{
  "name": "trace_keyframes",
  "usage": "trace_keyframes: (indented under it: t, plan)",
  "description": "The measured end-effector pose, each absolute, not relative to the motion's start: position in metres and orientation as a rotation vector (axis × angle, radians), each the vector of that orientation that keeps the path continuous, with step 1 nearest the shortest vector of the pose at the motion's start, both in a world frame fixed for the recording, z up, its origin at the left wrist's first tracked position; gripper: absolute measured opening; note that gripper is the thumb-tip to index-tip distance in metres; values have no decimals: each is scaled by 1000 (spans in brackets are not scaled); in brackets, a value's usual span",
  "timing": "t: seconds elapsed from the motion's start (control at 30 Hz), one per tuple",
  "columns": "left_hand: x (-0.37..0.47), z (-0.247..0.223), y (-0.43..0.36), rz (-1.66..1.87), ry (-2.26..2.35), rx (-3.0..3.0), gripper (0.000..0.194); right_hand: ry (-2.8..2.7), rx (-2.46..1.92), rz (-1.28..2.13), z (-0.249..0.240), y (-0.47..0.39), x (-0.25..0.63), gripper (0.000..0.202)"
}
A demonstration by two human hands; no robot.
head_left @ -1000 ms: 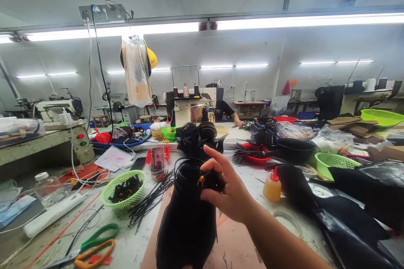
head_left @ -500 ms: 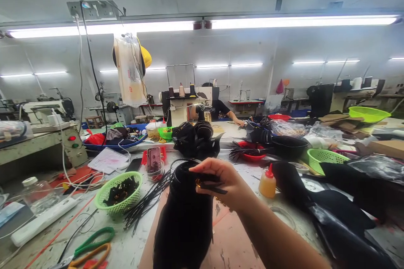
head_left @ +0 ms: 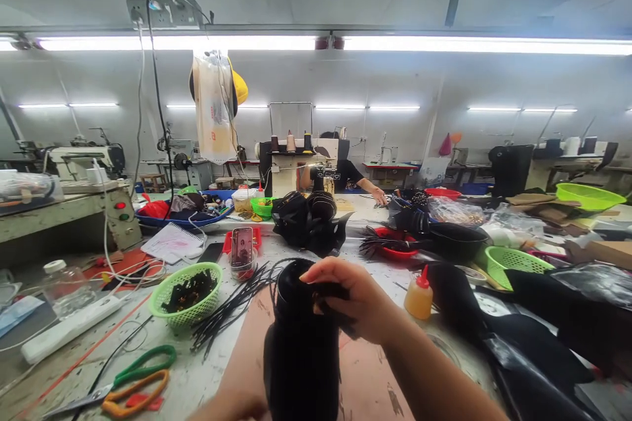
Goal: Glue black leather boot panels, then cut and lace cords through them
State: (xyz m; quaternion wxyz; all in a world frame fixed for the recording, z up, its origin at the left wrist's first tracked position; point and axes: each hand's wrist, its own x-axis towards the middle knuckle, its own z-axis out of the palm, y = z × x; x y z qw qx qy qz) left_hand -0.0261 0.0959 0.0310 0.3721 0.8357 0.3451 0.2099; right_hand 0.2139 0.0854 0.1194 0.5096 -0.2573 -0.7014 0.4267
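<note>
Before me stands a black tube-shaped piece (head_left: 302, 362) with an open round top; I cannot make out what it is. My right hand (head_left: 358, 299) pinches its upper rim on the right side, thumb and fingers closed. A short dark tab with a bit of gold metal, partly hidden, is also in those fingers. Low on the left of the piece is my left hand (head_left: 237, 404), cut off by the frame edge, its fingers hidden behind the black material. A bundle of thin black cords (head_left: 230, 309) lies left of the piece.
To the left are a green basket (head_left: 160, 309) of small black parts, scissors (head_left: 141, 385), a phone (head_left: 241, 247) and a power strip (head_left: 74, 329). A glue bottle (head_left: 419, 296) and black material (head_left: 523, 335) lie right. A co-worker (head_left: 350, 174) sits behind a sewing machine ahead.
The black piece has shifted slightly right and stands straighter. My right hand stays at its rim, a little lower. My left hand has come into view at the bottom. The co-worker's hand has opened.
</note>
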Motion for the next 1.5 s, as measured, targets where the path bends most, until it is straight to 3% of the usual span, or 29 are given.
trace_keyframes:
  t: [0.1,0.17,0.3,0.4,0.5,0.63,0.8,1.17,1.5]
  plan:
    - [-35,56,93,868,1137,2171,22,-1852,-660,1014,113,81,212,34]
    - [-27,78,87,1097,1101,2374,30,-1964,-697,920,110,77,209,34]
    - [-2,114,80,699,713,2486,13,-2079,-883,659,104,66,204,32]
    - [7,124,75,506,796,2462,12,-2135,-1071,553,102,58,206,19]
    - [9,125,72,399,820,2498,12,-2319,-968,527,105,54,212,6]
    - [8,122,71,417,834,2492,15,-2381,-838,606,110,51,218,16]
    - [6,120,73,455,789,2437,14,-2375,-953,573,108,46,216,8]
    - [11,121,78,498,745,2486,16,-2414,-968,418,116,47,212,21]
    - [12,118,75,514,848,2515,16,-2414,-943,441,111,48,211,16]
